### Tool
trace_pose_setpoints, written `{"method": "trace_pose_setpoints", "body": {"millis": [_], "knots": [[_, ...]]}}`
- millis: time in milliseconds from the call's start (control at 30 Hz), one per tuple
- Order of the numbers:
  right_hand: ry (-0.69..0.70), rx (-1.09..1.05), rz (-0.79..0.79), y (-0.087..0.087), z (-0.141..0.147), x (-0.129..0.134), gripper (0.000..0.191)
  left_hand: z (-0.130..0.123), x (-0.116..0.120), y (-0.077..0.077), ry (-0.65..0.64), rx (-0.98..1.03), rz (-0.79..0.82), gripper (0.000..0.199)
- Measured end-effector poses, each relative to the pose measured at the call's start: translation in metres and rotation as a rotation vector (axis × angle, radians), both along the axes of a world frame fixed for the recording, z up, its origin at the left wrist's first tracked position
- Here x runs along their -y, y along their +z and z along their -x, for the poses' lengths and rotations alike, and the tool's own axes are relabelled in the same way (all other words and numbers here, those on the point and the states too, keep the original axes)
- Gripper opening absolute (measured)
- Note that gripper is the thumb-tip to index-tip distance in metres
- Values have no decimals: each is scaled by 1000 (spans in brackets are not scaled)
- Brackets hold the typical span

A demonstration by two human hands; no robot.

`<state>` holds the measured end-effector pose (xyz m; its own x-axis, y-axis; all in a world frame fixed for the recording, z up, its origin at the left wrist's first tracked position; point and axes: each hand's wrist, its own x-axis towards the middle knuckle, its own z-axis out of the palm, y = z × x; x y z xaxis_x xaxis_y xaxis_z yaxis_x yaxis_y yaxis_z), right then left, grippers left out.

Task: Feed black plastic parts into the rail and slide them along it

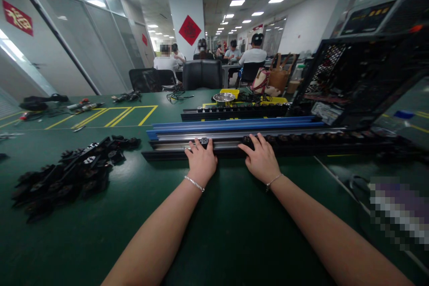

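Observation:
My left hand (202,161) reaches onto a long black metal rail (164,155), its fingers closed around a small black part (204,141) seated there. Farther right along the same rail, my right hand (263,158) has thumb and fingers about another small black part (247,140), partly hidden by the fingers. A row of similar black parts (308,137) runs along the rail to the right. Just behind lie blue rails (234,124), parallel to the black one.
A heap of black parts (77,165) lies at left on the green table (214,232). Behind the rails are another black rail (191,116), a metal bowl (224,98) and yellow trays (229,93). An open computer case (348,80) stands at right. People sit in the background.

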<state>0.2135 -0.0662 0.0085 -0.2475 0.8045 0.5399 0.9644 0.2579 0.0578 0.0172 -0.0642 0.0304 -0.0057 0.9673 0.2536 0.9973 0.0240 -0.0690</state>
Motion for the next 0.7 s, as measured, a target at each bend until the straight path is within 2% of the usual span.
{"method": "trace_pose_setpoints", "body": {"millis": [700], "knots": [[-8,10,23,1,-1,0,46,3,3,13,24,-5,75,64]]}}
